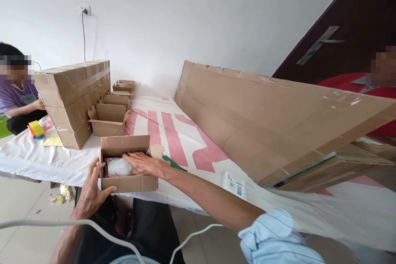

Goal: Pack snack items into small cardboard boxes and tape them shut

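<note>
A small open cardboard box [130,184] stands at the near edge of the table, its lid flap up at the back. Inside lies a rounded white item [121,167] beside something pink and patterned; their kind I cannot make out. My left hand [93,185] grips the box's left end, thumb on the front wall and fingers at the side rim. Reaching in from the right, my right hand [140,163] lies with its fingers stretched flat on the contents, partly covering them. A dark green piece [173,163] lies just right of the box, partly behind my forearm.
Taped cartons [72,103] are stacked at the left, with several open small boxes [108,123] beside them. A large cardboard panel [262,119] leans along the right. Tape rolls [36,129] and a white labelled pack [234,185] lie on the cloth. People sit at both sides.
</note>
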A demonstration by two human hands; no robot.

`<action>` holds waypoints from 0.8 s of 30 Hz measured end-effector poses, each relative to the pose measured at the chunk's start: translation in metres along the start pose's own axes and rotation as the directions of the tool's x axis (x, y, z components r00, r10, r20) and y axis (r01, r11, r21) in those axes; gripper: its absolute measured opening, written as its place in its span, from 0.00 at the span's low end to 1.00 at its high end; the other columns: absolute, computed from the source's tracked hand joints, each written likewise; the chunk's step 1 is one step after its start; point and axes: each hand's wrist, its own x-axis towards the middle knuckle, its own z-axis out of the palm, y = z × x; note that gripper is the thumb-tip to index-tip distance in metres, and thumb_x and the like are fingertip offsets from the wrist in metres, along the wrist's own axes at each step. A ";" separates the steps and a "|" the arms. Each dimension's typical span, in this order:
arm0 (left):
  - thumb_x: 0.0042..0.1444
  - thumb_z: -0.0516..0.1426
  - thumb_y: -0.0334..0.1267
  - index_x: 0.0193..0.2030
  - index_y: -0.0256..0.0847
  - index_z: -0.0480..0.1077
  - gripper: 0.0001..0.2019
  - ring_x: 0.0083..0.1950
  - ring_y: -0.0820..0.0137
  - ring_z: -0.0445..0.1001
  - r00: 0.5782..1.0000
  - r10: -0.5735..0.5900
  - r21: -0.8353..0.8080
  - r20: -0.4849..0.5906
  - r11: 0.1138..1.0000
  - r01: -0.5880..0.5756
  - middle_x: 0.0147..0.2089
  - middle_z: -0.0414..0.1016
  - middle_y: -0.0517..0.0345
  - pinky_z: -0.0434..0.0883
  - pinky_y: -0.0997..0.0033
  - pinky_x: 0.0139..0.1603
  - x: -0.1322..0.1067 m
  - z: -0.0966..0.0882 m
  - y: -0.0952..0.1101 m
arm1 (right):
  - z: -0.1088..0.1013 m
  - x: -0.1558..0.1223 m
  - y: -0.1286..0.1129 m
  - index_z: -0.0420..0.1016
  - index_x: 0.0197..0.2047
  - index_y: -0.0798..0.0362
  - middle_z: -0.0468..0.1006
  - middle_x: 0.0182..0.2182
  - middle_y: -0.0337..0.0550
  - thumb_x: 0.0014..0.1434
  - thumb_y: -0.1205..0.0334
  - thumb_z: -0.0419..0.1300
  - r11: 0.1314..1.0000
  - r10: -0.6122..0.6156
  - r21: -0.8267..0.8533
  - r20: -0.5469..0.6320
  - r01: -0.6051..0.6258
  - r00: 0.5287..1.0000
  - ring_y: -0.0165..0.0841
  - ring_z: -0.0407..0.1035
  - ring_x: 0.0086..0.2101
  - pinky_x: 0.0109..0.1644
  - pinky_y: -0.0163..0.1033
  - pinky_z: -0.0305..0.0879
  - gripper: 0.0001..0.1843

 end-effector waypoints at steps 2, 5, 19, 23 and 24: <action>0.62 0.68 0.43 0.72 0.51 0.62 0.34 0.81 0.43 0.63 1.000 0.004 -0.005 -0.008 1.000 -0.004 0.82 0.55 0.42 0.72 0.40 0.74 0.000 0.000 0.000 | -0.001 -0.001 -0.001 0.73 0.65 0.49 0.81 0.59 0.56 0.60 0.62 0.72 1.000 0.001 0.000 0.034 -0.001 0.999 0.50 0.77 0.56 0.59 0.51 0.72 0.31; 0.61 0.69 0.43 0.72 0.51 0.62 0.35 0.81 0.43 0.62 1.000 0.001 -0.020 -0.013 1.000 -0.002 0.81 0.56 0.43 0.71 0.39 0.74 0.000 0.001 0.000 | -0.005 -0.002 -0.002 0.69 0.70 0.46 0.77 0.64 0.56 0.61 0.65 0.69 1.000 0.029 -0.005 0.100 -0.029 0.995 0.52 0.74 0.62 0.63 0.54 0.70 0.35; 0.58 0.71 0.45 0.76 0.51 0.60 0.41 0.80 0.43 0.63 0.998 -0.068 -0.057 -0.007 0.996 0.068 0.81 0.56 0.43 0.70 0.39 0.75 0.004 0.000 -0.009 | -0.043 -0.010 -0.031 0.75 0.56 0.49 0.81 0.53 0.52 0.64 0.53 0.68 0.994 0.094 0.049 0.093 -0.098 0.991 0.51 0.75 0.54 0.57 0.50 0.66 0.20; 0.55 0.72 0.46 0.77 0.50 0.59 0.45 0.80 0.42 0.63 0.995 -0.090 -0.074 -0.034 0.993 0.087 0.80 0.58 0.42 0.68 0.38 0.76 0.009 0.001 -0.011 | -0.064 -0.014 -0.034 0.76 0.51 0.51 0.83 0.49 0.51 0.57 0.57 0.71 0.988 0.147 0.031 0.062 -0.149 0.987 0.47 0.77 0.47 0.47 0.45 0.64 0.20; 0.54 0.73 0.46 0.77 0.50 0.59 0.47 0.80 0.41 0.63 0.995 -0.097 -0.077 -0.036 0.993 0.094 0.80 0.59 0.42 0.68 0.38 0.76 0.010 0.001 -0.010 | -0.069 -0.016 -0.034 0.76 0.50 0.51 0.84 0.48 0.51 0.55 0.58 0.72 0.987 0.154 0.027 0.050 -0.156 0.987 0.46 0.77 0.46 0.45 0.44 0.63 0.20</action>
